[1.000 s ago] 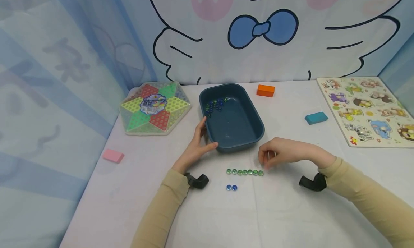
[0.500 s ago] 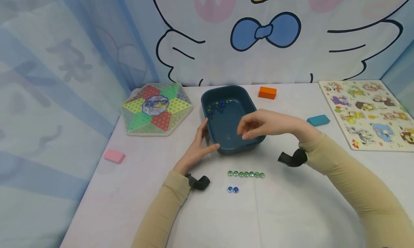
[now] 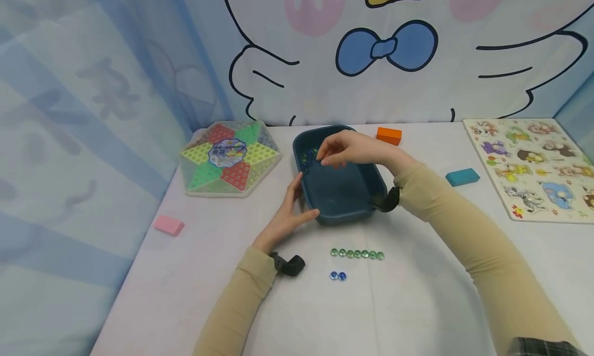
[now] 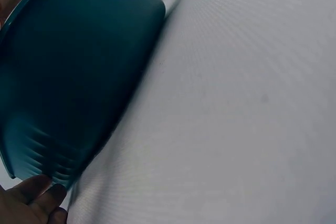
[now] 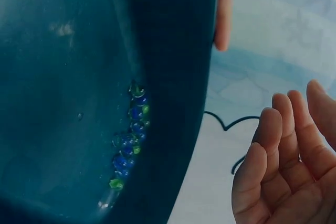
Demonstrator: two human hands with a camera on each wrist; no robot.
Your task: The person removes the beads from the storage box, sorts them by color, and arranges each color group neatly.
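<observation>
Here we see the right hand (image 3: 345,147) reaching over the far left corner of the dark blue tub (image 3: 343,193), just above the pile of marbles (image 3: 307,157) that lies against the tub's wall. In the right wrist view the fingers (image 5: 278,150) are loosely bent and spread, and nothing sits in the palm; in the head view the fingertips point down at the marbles, but we cannot tell whether they touch any. The pile itself is a mix of blue and green marbles (image 5: 130,140) gathered in the corner of the tub.

The left hand (image 3: 290,211) rests against the tub's near left corner, thumb along the front wall and fingers straight along the side wall, pressing without curling round it. The left wrist view shows fingertips (image 4: 31,198) against the tub's outer wall (image 4: 79,77).

On the white bench (image 3: 417,304), just in front of the tub, lies a row of green marbles (image 3: 357,254), touching one another in a line. Near it, closer to us, sit two blue marbles (image 3: 338,276) side by side.

Left of the tub stands a six-sided game board (image 3: 229,157), and a pink block (image 3: 169,225) lies near the bench's left edge. Behind the tub is an orange block (image 3: 389,135); to the right are a teal block (image 3: 462,177) and an animal puzzle board (image 3: 533,167).
</observation>
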